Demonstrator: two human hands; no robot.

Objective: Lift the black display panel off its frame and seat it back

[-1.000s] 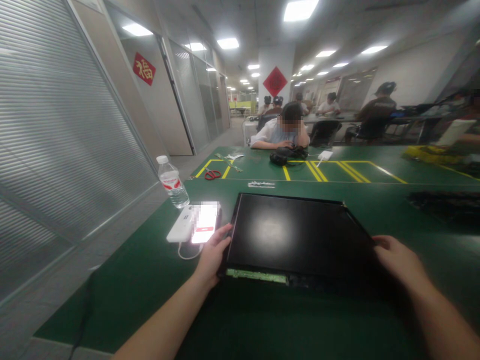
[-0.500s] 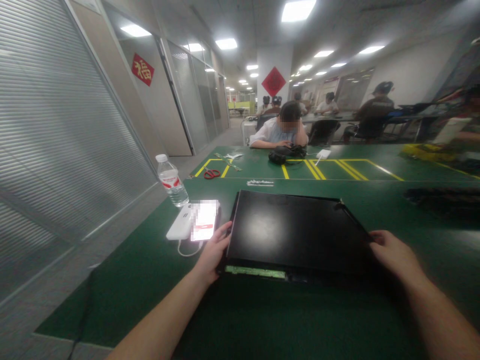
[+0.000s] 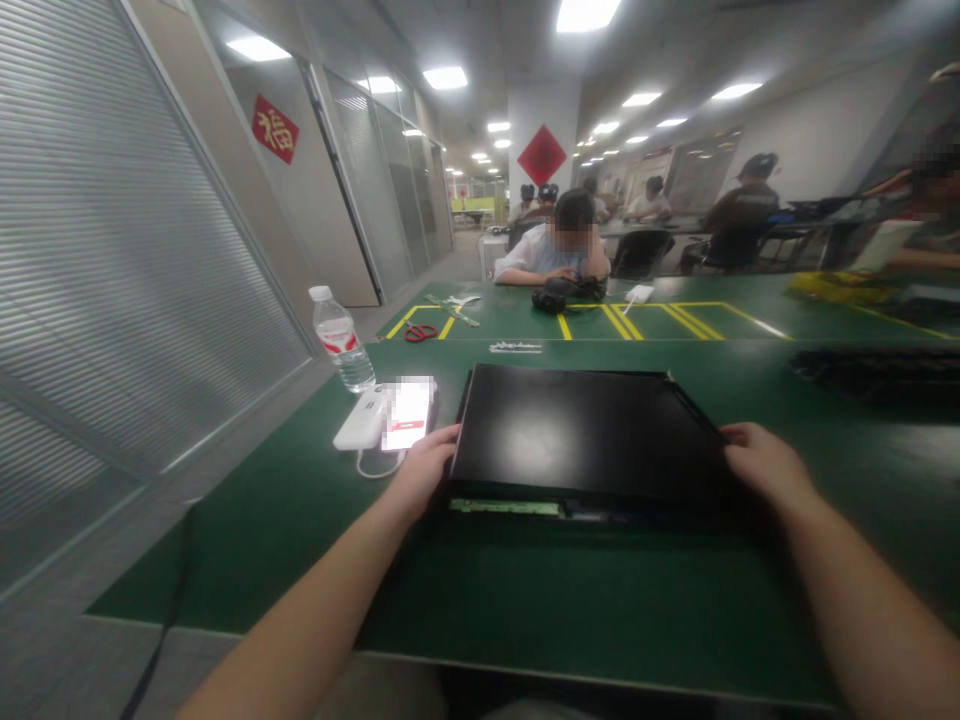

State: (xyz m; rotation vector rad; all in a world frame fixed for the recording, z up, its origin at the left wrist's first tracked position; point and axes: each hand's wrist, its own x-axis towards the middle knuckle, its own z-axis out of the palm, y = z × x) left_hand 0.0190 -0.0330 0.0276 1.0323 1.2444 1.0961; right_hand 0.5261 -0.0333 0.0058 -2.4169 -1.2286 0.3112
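A black, flat, glossy display panel (image 3: 585,425) lies low over the green table, with a green circuit strip (image 3: 504,507) along its near edge. A second dark layer shows under its far and right edges. My left hand (image 3: 426,468) grips the left side, fingers partly hidden by the panel. On the right side my right hand (image 3: 761,462) closes round the edge, thumb on top and the other fingers mostly out of sight. Whether the panel touches the table, I cannot tell. Left of my left hand are a lit phone (image 3: 409,415) and a white power bank (image 3: 361,418) with a cable.
A water bottle (image 3: 343,340) stands behind the power bank. Red-handled scissors (image 3: 420,332) and small white pieces (image 3: 515,347) lie farther back. A person (image 3: 562,240) sits across the table (image 3: 285,540) near a black bundle (image 3: 568,294). Dark items (image 3: 874,370) lie to the right.
The view has shifted, so the table's near edge shows at the bottom and everything sits higher in the picture. Both hands still hold the panel's sides.
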